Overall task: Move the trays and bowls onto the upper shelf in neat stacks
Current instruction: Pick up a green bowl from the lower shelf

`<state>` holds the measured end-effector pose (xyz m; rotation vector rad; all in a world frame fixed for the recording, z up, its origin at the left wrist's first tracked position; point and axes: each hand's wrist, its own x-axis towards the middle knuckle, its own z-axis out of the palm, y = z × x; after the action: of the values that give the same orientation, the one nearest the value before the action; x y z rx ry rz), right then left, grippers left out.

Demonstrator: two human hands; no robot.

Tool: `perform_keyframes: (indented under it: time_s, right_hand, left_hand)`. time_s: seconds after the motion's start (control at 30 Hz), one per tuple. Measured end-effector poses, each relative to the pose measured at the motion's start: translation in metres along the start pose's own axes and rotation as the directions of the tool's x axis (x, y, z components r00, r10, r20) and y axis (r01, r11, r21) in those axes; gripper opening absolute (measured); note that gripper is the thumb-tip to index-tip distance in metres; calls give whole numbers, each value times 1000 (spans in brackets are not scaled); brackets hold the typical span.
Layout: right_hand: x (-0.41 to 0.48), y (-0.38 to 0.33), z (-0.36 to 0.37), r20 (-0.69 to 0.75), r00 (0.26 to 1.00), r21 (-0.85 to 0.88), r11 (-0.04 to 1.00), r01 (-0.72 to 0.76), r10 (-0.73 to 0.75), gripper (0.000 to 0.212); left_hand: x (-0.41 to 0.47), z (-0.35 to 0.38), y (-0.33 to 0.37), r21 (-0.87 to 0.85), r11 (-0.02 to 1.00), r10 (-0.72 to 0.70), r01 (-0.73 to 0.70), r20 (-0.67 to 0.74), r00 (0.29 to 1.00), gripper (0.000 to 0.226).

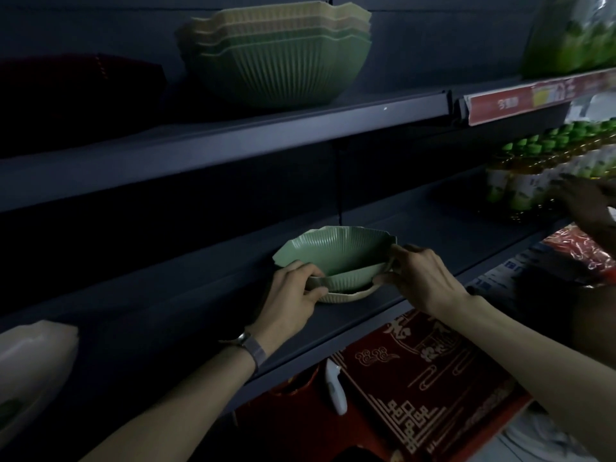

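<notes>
A small green ribbed bowl point(336, 251) sits nested in a cream bowl point(346, 296) on the dark lower shelf point(200, 315). My left hand point(293, 288) grips the left rim of the green bowl, and my right hand point(423, 275) grips its right rim. On the upper shelf point(233, 141) stands a neat stack of several large ribbed bowls point(280, 58), green below and cream on top. A dark red stack point(76, 88) lies to its left, dim and hard to make out.
Green-capped bottles point(533, 171) fill the lower shelf at right, where another person's hand point(586, 201) reaches. A white plastic item point(30, 365) sits at far left. Red patterned goods point(423, 371) lie below. A red price strip point(533, 98) edges the upper shelf.
</notes>
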<state>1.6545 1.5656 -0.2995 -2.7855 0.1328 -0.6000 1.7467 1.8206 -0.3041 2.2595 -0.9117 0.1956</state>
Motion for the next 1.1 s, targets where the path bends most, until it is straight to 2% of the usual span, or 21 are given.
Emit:
perform_keyframes:
  time_s: [0.13, 0.43, 0.53, 0.73, 0.93, 1.1]
  right_hand:
    - [0, -9, -3, -66, 998, 8, 1000, -21, 21, 39]
    - [-14, -37, -14, -236, 969, -72, 996, 53, -69, 35]
    - [-22, -46, -22, -274, 957, -62, 994, 85, -99, 40]
    - [-46, -66, -45, -326, 937, 9, 990, 139, -129, 33]
    - [-82, -82, -71, -365, 913, -49, 983, 174, -180, 26]
    - [-110, -87, -93, -389, 860, -83, 942, 326, -332, 22]
  left_hand:
    - [4, -3, 6, 54, 998, 18, -15, -58, 998, 22]
    - [-9, -32, 7, 59, 987, 156, -147, -191, 969, 7]
    - [-22, -46, 15, 35, 984, 177, -173, -192, 965, 8]
    - [-52, -67, 30, 7, 977, 208, -213, -238, 949, 9]
    - [-82, -89, 50, -12, 958, 280, -288, -207, 938, 11]
    - [-109, -104, 68, 15, 946, 320, -324, -197, 927, 19]
